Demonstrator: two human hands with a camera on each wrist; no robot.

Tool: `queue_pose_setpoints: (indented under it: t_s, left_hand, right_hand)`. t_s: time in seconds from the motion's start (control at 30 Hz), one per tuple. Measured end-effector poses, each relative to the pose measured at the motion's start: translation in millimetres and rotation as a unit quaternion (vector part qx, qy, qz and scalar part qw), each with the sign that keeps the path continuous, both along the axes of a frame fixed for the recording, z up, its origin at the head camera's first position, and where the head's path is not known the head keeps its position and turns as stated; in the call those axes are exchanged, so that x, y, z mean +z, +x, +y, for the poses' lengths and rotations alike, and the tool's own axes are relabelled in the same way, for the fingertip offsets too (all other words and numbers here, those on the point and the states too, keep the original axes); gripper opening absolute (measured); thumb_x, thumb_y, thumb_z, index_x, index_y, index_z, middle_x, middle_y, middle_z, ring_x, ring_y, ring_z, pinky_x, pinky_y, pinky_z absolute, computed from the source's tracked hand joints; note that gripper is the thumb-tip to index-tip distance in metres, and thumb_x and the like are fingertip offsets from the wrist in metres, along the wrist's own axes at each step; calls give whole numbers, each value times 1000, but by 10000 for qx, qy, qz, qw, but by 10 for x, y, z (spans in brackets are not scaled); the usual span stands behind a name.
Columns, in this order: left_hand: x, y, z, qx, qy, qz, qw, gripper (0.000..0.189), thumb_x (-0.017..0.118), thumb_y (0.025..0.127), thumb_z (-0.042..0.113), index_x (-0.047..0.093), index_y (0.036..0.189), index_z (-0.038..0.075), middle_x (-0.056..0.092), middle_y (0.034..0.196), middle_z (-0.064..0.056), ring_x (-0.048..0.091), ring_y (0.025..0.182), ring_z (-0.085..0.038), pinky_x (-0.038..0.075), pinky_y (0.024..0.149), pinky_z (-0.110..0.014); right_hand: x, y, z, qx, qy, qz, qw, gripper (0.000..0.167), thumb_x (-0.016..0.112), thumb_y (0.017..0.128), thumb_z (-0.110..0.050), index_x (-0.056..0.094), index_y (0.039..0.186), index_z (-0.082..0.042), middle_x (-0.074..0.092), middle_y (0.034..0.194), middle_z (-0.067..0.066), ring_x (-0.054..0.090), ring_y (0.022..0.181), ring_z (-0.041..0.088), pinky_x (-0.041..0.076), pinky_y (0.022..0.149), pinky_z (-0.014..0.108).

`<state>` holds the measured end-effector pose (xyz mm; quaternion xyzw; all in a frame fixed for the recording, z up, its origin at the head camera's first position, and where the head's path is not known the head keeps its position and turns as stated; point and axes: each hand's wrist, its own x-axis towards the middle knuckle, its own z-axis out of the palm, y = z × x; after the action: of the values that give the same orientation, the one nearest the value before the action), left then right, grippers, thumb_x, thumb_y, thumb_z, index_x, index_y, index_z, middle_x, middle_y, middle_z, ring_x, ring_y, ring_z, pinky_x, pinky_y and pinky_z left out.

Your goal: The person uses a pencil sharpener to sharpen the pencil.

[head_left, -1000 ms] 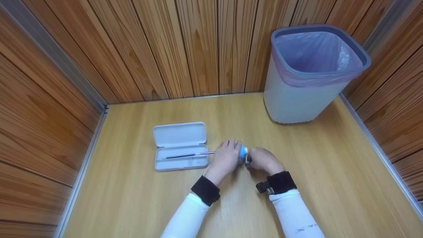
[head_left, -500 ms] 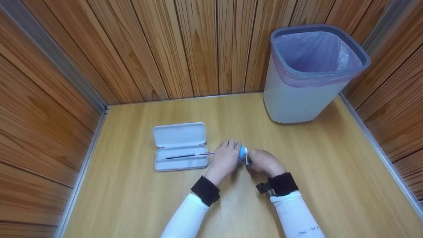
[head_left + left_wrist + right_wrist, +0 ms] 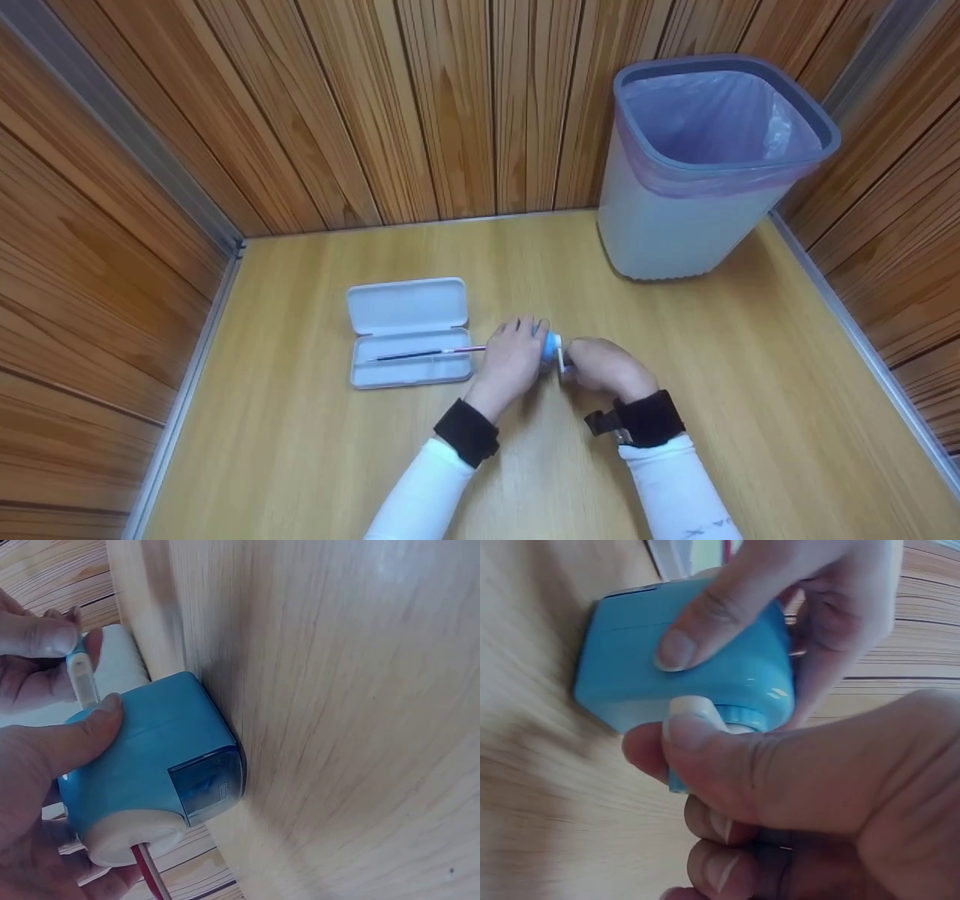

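Head view: from above the blue pencil sharpener (image 3: 550, 346), facing forward and down. Wrist views: close, from its opposite ends, both including its crank (image 3: 84, 680).

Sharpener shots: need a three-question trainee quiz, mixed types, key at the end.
1. Multiple choice: who pinches the crank handle? A) the left alone; B) the right alone; C) neither.
2. True or false: the pencil case lies open.
3. Fill in: the pencil runs into the ____ that the left hand grips.

Key: 1. B, the right hand. 2. True. 3. Sharpener.
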<state>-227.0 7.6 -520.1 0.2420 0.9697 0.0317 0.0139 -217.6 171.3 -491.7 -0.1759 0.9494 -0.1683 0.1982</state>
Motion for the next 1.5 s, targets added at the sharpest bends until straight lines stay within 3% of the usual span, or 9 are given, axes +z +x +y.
queue_pose_setpoints:
  t_s: [0.43, 0.57, 0.8, 1.07, 1.3, 1.5]
  left_hand:
    - [4, 1, -9, -54, 155, -67, 9998, 48, 56, 100, 14, 47, 146, 15, 48, 140, -13, 46, 128, -30, 40, 106, -44]
    - [-8, 10, -17, -25, 237, -97, 9997, 48, 55, 100, 14, 46, 147, 16, 46, 142, -14, 44, 131, -31, 39, 107, -45]
    - [-36, 19, -10, -147, 25, 428, 9990, 45, 57, 97, 10, 52, 142, 14, 53, 133, -13, 50, 122, -30, 44, 103, -42]
    - [-17, 16, -5, -69, 89, 158, 9998, 48, 57, 99, 12, 48, 146, 15, 50, 137, -14, 48, 126, -31, 44, 102, -43]
    - [-31, 7, 1, -137, 161, 448, 9988, 45, 60, 97, 15, 53, 142, 13, 54, 127, -13, 52, 117, -29, 49, 96, -42]
    - [-58, 9, -3, -140, 183, 470, 9986, 46, 60, 97, 15, 52, 142, 13, 53, 127, -13, 52, 118, -28, 49, 97, -41]
  right_hand:
    - [203, -26, 67, 3, -315, -15, 9995, 16, 64, 93, -5, 72, 107, -2, 62, 80, 3, 55, 67, 19, 49, 59, 32]
    - [205, -33, 73, 42, -332, 71, 9994, 16, 65, 92, -4, 73, 106, -3, 64, 83, 3, 56, 69, 17, 51, 62, 32]
    - [202, -46, 89, 298, -380, 530, 9974, 12, 65, 90, -2, 73, 99, -1, 66, 86, 6, 57, 71, 18, 52, 65, 35]
    - [259, -102, 91, 59, -474, 303, 9984, 16, 65, 92, -6, 73, 106, -1, 67, 90, 8, 61, 75, 20, 54, 66, 34]
    - [286, -149, 105, 62, -454, 326, 9984, 17, 65, 92, -5, 72, 107, -1, 67, 94, 9, 61, 78, 21, 54, 68, 36]
    - [271, -153, 104, -1, -457, 268, 9986, 18, 65, 93, -6, 72, 109, -1, 66, 95, 9, 61, 79, 21, 54, 69, 36]
